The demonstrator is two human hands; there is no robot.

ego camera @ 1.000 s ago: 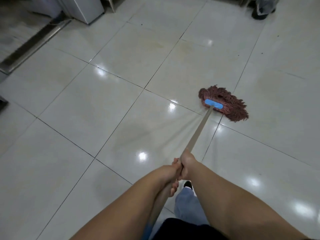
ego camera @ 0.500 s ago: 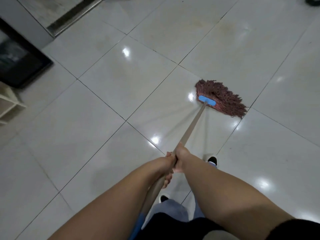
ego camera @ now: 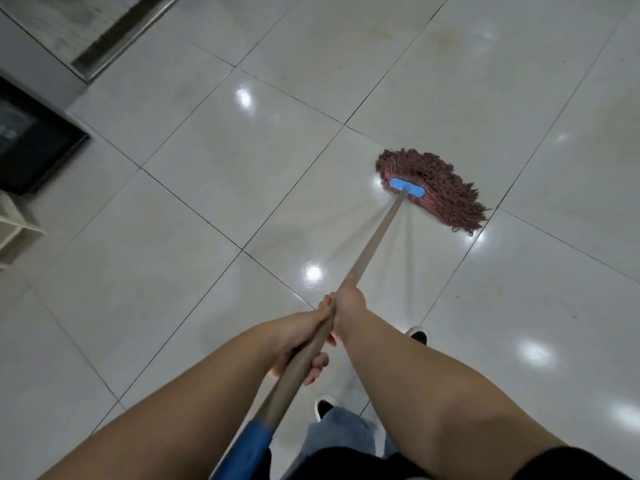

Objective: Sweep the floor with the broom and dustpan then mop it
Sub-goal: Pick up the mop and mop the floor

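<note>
Down at the near edge there's the blue sleeve (ego camera: 250,448) capping the butt of the mop handle (ego camera: 375,237), just above a dark top and pale blue trouser legs (ego camera: 341,434). Two shoes (ego camera: 323,408) with white rims and dark insides stand on the glossy floor (ego camera: 207,188), one close in, one further out to the right. Moving up the shaft, a plain tan pole, the left hand (ego camera: 301,341) has it: grip wrapped right round, fingertips curling under and showing on the pole's right side. Directly ahead, the right hand (ego camera: 349,303) is clamped on the same pole, fingers folded round it with the back of the hand facing up, the two hands touching one another. Both forearms are bare and run out along the handle. Beyond the hands the pole slants up and to the right, down to a light blue bar (ego camera: 407,187) that clamps the mop head (ego camera: 436,188). That head is a wide fan of reddish-brown yarn strands, spread flat on a cream tile near a dark grout line, well out in front of the feet. Ceiling lights glint off the tiles around it. Far left, a dark-framed panel (ego camera: 31,143) sits at floor level beside a pale shelf unit (ego camera: 14,230), and a metal floor strip (ego camera: 117,32) runs across the top corner.
</note>
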